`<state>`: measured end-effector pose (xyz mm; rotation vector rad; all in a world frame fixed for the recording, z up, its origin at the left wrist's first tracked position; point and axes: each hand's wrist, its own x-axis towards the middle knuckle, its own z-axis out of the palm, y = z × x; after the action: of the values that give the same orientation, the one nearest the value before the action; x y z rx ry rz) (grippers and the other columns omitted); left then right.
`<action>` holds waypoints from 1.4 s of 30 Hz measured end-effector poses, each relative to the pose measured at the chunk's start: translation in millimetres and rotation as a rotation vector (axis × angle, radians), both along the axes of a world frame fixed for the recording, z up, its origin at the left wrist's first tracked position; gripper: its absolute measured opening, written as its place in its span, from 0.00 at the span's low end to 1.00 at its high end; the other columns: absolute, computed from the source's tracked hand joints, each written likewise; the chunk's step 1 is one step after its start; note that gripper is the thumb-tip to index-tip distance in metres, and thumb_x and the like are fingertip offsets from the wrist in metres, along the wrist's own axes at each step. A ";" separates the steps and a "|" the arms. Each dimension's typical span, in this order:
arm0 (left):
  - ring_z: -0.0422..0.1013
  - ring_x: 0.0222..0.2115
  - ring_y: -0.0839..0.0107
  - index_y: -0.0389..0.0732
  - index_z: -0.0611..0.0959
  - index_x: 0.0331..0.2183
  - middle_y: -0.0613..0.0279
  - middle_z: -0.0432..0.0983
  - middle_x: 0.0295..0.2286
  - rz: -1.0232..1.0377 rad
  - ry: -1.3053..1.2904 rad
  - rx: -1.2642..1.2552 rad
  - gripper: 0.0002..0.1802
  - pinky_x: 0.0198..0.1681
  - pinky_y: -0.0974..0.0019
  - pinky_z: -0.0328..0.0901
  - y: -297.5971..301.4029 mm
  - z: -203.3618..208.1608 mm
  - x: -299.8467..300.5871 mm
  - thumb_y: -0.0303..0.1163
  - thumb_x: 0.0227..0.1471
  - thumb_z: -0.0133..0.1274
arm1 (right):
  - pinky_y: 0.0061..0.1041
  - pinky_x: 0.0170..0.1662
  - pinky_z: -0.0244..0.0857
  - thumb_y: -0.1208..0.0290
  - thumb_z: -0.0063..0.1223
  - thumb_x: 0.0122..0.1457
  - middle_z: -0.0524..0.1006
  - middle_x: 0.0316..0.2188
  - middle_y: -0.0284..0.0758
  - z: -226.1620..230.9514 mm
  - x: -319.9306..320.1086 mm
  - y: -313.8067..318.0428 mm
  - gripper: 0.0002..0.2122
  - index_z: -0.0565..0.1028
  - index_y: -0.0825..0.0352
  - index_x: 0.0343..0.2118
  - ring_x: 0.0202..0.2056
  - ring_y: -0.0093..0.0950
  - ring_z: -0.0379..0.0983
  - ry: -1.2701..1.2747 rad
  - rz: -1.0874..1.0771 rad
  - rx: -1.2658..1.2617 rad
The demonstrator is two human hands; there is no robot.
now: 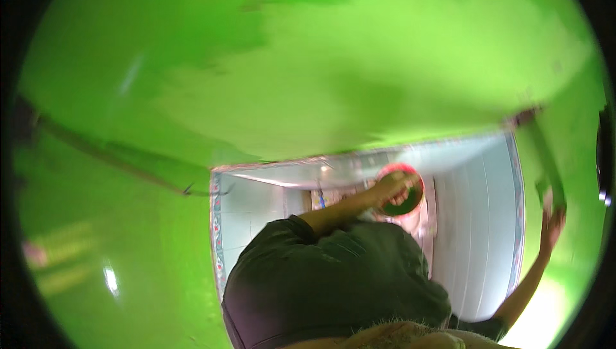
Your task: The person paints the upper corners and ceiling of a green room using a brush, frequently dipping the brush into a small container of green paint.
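My left hand [393, 190] reaches forward across my dark shirt, its fingers curled at the mouth of a round, red-rimmed bucket [420, 203]. Green shows inside the bucket. Blur hides whether those fingers grip the bucket or something in it. Far to the right, my right hand [552, 224] is raised beside the green wall. It closes around the lower end of a long dark strip [553, 166], which runs up to a brownish fitting [525, 117] on the wall. What the strip is made of cannot be made out.
Bright green walls [359, 47] surround me above pale tiling [478, 221] with a patterned border [517, 214]. A cord [122, 168] runs along the left wall. Behind my left forearm lie small blurred items [322, 199]. A dark object [603, 156] stands at the right rim.
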<state>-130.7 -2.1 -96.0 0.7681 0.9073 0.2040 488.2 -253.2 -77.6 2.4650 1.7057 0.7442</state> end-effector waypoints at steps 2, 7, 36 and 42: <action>0.58 0.09 0.80 0.41 0.71 0.22 0.69 0.62 0.11 0.028 -0.031 0.071 0.26 0.09 0.76 0.50 -3.4 -27.0 3.7 0.55 0.53 0.49 | 0.41 0.63 0.45 0.56 0.43 0.63 0.58 0.59 0.50 -4.2 7.6 6.0 0.27 0.61 0.73 0.57 0.61 0.46 0.51 0.053 -0.072 -0.022; 0.51 0.06 0.83 0.46 0.65 0.12 0.73 0.54 0.08 0.056 -0.001 0.074 0.30 0.07 0.76 0.43 -10.2 -8.3 8.3 0.56 0.54 0.45 | 0.43 0.58 0.54 0.53 0.40 0.63 0.66 0.52 0.53 -24.1 22.6 1.9 0.26 0.68 0.75 0.51 0.54 0.49 0.60 -0.058 -0.064 0.022; 0.58 0.11 0.78 0.44 0.70 0.19 0.67 0.64 0.13 0.051 -0.136 0.181 0.24 0.13 0.72 0.53 -11.7 -18.6 -18.9 0.54 0.54 0.43 | 0.40 0.41 0.71 0.46 0.39 0.61 0.76 0.34 0.46 11.7 -25.4 37.8 0.29 0.70 0.74 0.45 0.35 0.39 0.75 -0.182 0.352 0.460; 0.59 0.10 0.78 0.43 0.70 0.16 0.67 0.63 0.12 -0.019 -0.128 0.066 0.26 0.13 0.72 0.53 -5.5 -40.1 -13.4 0.55 0.53 0.43 | 0.38 0.39 0.73 0.51 0.47 0.59 0.75 0.34 0.46 19.1 -29.8 28.0 0.25 0.69 0.73 0.46 0.35 0.41 0.74 -0.792 0.128 0.041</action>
<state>-144.2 -7.6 -136.1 0.8155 0.7745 0.2645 458.4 -225.2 -58.5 1.6928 1.5126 1.5097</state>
